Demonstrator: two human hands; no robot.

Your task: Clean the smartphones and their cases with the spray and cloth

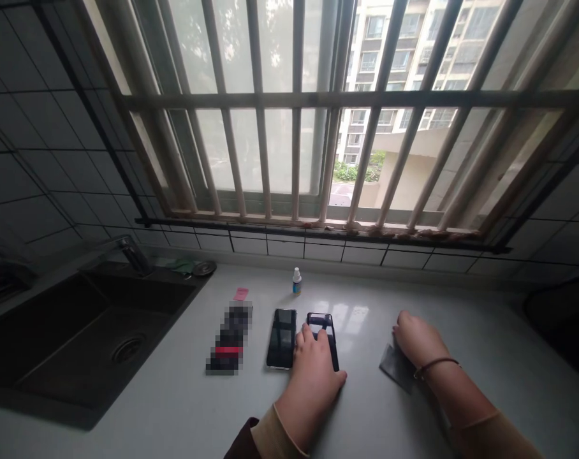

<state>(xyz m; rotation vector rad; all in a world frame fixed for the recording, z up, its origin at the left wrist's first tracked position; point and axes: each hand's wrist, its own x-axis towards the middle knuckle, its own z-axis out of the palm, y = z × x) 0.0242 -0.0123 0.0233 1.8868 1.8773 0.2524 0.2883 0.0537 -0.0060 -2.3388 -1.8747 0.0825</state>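
Two open grips are resting on the worktop [184, 414]: the left grip [312, 376] is spreading over a black phone case [319, 320], light, stiff and slippery, best taken by its edges; the right grip [416, 341] is touching a grey film sheet [395, 370]; a smartphone [281, 338] is lying just left of the case.

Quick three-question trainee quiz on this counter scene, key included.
1. Which hand rests on the black phone case?
2. True or false: the right hand holds the small white-capped bottle.
3. What lies directly between the pixelated object and the case?

Key:
1. The left hand.
2. False: the bottle stands apart from both hands, farther along the counter toward the window.
3. A smartphone.
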